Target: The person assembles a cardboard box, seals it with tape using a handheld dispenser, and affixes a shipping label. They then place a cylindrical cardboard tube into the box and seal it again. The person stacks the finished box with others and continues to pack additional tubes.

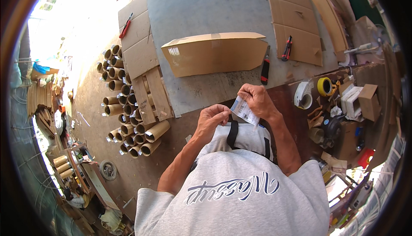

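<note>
My right hand [256, 100] grips a small white and blue sheet or packet with print [245, 110] by its upper edge, in front of my waist. The thumb and forefinger of my left hand [214, 118] are pinched together at its left corner; whether they hold the edge is too small to tell. Beyond my hands, a brown cardboard box [215, 56] lies on the grey-topped table [206, 9]. A red and black utility knife [265, 68] rests by the box's right end.
Flat cardboard sheets [138, 40] [294, 20] flank the box, each bearing a red cutter [126, 26] [286, 49]. Several cardboard tubes [128, 107] are stacked on the floor at left. Right of me are tape rolls [303, 97] [324, 86], a small carton [369, 102] and clutter.
</note>
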Action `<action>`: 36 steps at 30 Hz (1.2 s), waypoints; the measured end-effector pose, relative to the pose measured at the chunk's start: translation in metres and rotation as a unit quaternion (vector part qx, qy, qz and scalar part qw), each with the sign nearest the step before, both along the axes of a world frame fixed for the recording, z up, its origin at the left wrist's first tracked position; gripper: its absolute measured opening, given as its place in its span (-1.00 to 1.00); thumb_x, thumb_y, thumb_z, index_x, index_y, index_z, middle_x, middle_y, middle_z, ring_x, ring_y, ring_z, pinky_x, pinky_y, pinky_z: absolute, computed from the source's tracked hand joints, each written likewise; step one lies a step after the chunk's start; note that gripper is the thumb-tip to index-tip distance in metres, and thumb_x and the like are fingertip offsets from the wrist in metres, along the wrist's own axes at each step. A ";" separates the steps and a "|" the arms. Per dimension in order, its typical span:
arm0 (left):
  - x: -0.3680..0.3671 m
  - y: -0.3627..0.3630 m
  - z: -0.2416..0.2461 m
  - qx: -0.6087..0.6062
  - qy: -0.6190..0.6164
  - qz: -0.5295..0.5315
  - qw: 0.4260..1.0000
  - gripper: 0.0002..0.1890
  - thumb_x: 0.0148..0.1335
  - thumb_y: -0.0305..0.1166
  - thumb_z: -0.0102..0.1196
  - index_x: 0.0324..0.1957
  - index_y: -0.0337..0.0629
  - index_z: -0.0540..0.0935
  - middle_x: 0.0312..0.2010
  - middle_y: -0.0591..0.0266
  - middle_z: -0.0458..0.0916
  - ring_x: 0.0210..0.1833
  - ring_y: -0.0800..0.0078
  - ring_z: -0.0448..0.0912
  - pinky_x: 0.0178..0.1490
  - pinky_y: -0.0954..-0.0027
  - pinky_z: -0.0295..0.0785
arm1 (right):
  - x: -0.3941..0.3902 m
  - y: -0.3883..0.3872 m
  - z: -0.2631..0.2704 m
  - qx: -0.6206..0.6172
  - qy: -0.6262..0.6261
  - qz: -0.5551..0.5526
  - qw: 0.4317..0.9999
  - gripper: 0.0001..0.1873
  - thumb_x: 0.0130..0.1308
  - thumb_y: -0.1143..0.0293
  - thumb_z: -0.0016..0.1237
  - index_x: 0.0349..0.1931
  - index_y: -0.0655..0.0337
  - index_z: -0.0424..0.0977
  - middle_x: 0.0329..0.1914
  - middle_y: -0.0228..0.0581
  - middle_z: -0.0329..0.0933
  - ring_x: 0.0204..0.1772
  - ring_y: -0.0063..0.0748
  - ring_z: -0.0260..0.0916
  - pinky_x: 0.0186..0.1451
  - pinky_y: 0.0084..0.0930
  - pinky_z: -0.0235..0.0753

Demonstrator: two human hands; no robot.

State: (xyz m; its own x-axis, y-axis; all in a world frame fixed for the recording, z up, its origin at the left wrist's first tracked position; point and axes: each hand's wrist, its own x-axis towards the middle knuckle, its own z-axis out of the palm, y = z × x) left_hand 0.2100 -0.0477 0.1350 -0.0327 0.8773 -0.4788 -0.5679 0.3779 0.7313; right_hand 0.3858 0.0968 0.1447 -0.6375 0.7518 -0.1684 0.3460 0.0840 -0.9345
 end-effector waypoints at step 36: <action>0.003 0.006 -0.009 0.019 0.004 -0.008 1.000 -0.81 0.41 -0.33 0.30 -0.14 -0.27 0.68 -0.44 0.39 0.60 -0.39 0.64 0.48 -0.26 0.54 0.37 | 0.004 0.002 -0.008 0.046 -0.043 0.011 0.998 -0.78 0.46 0.36 0.13 -0.32 0.34 0.55 -0.54 -0.09 0.55 -0.49 -0.39 0.47 -0.38 -0.35 0.46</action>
State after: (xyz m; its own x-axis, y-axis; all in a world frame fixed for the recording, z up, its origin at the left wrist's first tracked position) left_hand 0.2130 -0.0413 0.1262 -0.0229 0.8954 -0.4446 -0.5556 0.3583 0.7503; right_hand 0.3895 0.0992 0.1363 -0.6395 0.7533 -0.1538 0.4215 0.1762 -0.8895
